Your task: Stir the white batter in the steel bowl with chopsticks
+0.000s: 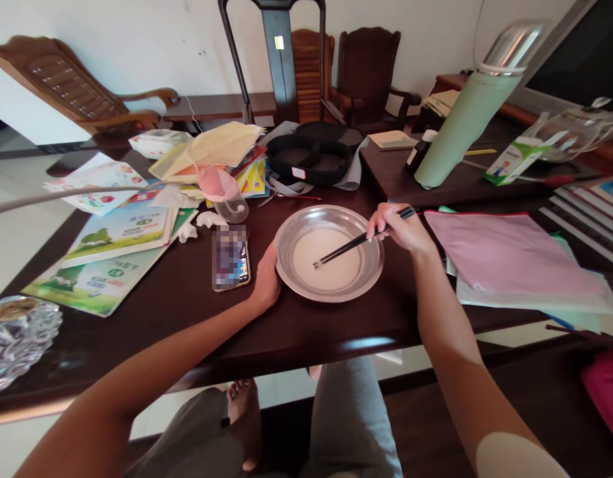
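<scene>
A round metal plate (370, 273) with a thin white liquid in it sits on the dark wooden table (296, 332) in front of me. My right hand (403, 229) is closed on a pair of black chopsticks (356, 243), whose tips rest in the white liquid near the plate's middle. My left hand (267, 282) presses against the plate's left rim, fingers curled along it. A phone (230, 257) lies just left of that hand.
Books and papers (121, 232) cover the table's left side, with a pink-lidded cup (226, 194) and a glass dish (14, 338) at the left edge. A black divided tray (311, 159) stands behind the plate. A green flask (465, 126), pink folder (510, 255) and book stack (590, 212) lie right.
</scene>
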Tool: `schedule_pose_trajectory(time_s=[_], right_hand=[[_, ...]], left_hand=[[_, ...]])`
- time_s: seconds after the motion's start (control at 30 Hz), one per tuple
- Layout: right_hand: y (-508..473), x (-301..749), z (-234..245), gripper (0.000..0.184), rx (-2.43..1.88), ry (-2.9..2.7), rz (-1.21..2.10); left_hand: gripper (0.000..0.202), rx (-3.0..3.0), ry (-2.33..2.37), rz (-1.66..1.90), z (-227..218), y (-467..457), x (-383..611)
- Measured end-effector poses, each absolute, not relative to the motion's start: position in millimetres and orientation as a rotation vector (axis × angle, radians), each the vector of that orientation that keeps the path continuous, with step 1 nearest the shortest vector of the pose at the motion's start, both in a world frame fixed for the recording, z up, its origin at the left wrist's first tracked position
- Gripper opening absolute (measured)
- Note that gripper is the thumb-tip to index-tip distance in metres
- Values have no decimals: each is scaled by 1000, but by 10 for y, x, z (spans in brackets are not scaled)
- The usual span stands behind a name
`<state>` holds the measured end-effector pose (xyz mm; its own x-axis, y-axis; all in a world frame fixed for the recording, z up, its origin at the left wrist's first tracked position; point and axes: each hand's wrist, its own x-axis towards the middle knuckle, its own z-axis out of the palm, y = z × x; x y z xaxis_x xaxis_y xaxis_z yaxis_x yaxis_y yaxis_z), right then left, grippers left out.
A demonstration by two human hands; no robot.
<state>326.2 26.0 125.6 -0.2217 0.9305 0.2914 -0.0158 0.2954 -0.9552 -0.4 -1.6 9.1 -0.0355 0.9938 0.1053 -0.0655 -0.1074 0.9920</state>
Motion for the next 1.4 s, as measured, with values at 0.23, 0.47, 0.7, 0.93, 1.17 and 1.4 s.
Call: schedule_pose_trajectory(time_s=[0.23,0.47,0.7,0.93,1.17,1.4], right_hand=[[265,3324,1285,85,-970,-1431,873],[234,3328,1319,82,-879,-1533,1168],[258,3275,1305,71,-908,-1440,959],[239,3180,1274,71,-897,-1398,1045],[318,3289,1247,72,-909,-1388,884],[296,3271,1209,72,-869,-1418,1115]], left_hand=[[63,1270,1157,1316,126,-33,13],[63,1265,1163,1311,116,-27,0],[60,1232,1152,1340,148,-43,14],[64,1279,1179,1297,99,-24,-9],[62,1248,1144,1319,104,-23,2],[58,1230,1140,1342,111,-22,-3]])
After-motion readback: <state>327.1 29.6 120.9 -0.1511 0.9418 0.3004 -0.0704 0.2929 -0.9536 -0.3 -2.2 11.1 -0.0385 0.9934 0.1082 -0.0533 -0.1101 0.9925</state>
